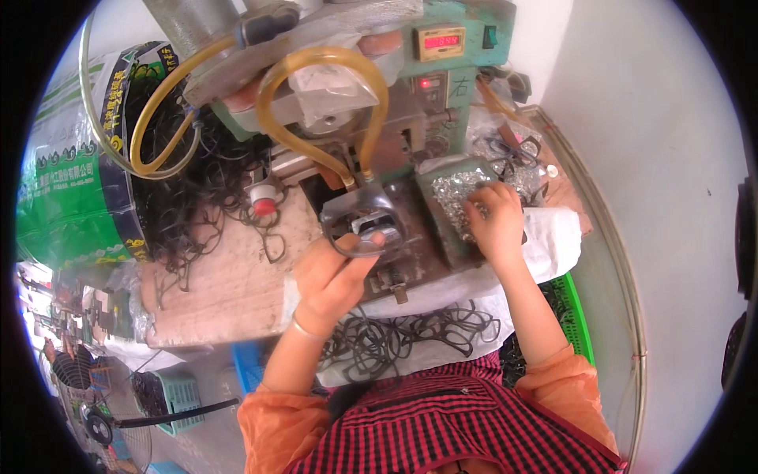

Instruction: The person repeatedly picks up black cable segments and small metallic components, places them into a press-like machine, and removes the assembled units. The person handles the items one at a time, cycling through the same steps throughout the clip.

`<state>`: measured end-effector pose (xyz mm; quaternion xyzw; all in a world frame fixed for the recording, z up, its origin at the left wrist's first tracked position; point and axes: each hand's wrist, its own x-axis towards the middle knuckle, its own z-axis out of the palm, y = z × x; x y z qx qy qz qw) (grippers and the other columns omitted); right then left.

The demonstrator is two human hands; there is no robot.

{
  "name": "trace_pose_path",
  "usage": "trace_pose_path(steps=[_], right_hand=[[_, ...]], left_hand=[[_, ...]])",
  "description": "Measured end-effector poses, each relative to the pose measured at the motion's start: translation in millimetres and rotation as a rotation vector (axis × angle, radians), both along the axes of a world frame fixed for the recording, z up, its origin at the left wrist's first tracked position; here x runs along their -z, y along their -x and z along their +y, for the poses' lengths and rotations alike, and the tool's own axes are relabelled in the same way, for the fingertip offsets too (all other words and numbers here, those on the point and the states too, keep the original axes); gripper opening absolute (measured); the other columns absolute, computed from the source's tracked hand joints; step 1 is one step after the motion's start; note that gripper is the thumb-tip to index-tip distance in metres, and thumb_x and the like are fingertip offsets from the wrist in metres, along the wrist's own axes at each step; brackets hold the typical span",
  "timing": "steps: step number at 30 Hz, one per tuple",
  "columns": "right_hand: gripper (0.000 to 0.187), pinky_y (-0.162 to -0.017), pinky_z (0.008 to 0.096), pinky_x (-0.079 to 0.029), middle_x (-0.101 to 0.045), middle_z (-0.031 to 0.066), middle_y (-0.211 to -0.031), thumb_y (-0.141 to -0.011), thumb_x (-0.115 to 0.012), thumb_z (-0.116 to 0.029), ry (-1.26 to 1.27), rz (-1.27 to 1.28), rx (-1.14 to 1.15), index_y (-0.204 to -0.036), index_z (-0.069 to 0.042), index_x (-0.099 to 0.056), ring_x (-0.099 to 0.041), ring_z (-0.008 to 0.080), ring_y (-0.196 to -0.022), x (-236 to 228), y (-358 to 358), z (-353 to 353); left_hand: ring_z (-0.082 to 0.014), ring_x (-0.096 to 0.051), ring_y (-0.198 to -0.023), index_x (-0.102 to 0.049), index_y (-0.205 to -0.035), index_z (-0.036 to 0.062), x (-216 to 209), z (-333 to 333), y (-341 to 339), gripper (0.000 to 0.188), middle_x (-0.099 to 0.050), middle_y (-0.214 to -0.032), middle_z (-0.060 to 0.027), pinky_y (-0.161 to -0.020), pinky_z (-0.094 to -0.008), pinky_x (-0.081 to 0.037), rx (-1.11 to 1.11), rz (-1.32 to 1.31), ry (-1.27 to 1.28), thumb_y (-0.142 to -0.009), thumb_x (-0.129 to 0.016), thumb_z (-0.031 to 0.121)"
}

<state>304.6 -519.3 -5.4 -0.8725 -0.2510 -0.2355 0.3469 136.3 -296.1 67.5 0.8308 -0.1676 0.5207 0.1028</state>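
Note:
My left hand [332,276] pinches a dark, thin-rimmed eyeglass frame [365,253] and holds it up at the front of the machine, just over the metal fixture [371,223]. Part of the frame's outline is hard to separate from the fixture behind it. Over to the right, my right hand [500,225] reaches into a dark shallow tray [439,225] of tiny silvery metal pieces [452,189]. Its thumb and fingers are drawn together at the pieces; whatever lies between the fingertips is too small to make out.
A green machine [474,57] with a red display [440,43] and yellow hoses [272,130] stands ahead. A red button [264,206] sits left of the fixture. Dark frames heap beside a green sack [71,209]; more frames [395,340] lie across my lap. A green basket [579,320] stands right.

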Motion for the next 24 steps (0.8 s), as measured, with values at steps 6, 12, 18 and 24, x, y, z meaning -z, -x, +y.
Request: trace_pose_path(steps=[6,12,18,24], right_hand=[[0.007,-0.084,0.0431,-0.051,-0.071,0.0144,-0.088,-0.085,-0.07,-0.008,-0.083,-0.096,-0.007,-0.086,-0.003,-0.073,-0.066,0.0352,-0.09,6,-7,2],[0.008,-0.076,0.0421,-0.052,-0.07,0.016,-0.086,-0.087,-0.071,-0.009,-0.162,0.026,0.062,-0.092,-0.003,-0.074,-0.066,0.0342,-0.082,-3,5,1],[0.012,-0.078,0.039,-0.053,-0.072,0.0157,-0.089,-0.085,-0.071,-0.006,-0.254,0.113,-0.001,-0.096,-0.004,-0.075,-0.069,0.0319,-0.085,-6,19,-9],[0.011,-0.08,0.0376,-0.053,-0.073,0.0167,-0.088,-0.085,-0.071,-0.005,-0.308,0.218,-0.02,-0.095,-0.003,-0.074,-0.07,0.0312,-0.084,-20,16,11]], left_hand=[[-0.0201,-0.056,-0.06,-0.072,-0.091,0.0078,7,3,-1,0.025,-0.066,-0.084,-0.0057,-0.05,-0.0315,-0.041,0.016,-0.017,0.025,-0.069,-0.08,-0.001],[-0.0238,-0.065,-0.08,-0.076,-0.096,0.0064,6,-15,30,0.025,-0.071,-0.096,-0.0119,-0.065,-0.0307,-0.051,-0.124,0.09,0.214,-0.073,-0.081,-0.001],[-0.0335,-0.064,-0.096,-0.072,-0.103,-0.0023,37,98,42,0.034,-0.071,-0.102,-0.0176,-0.085,-0.0411,-0.052,-0.898,0.306,0.28,-0.088,-0.074,0.028],[-0.039,-0.067,-0.095,-0.075,-0.093,-0.001,98,187,8,0.039,-0.072,-0.096,-0.0217,-0.084,-0.045,-0.053,-1.13,1.175,0.285,-0.084,-0.066,0.036]])
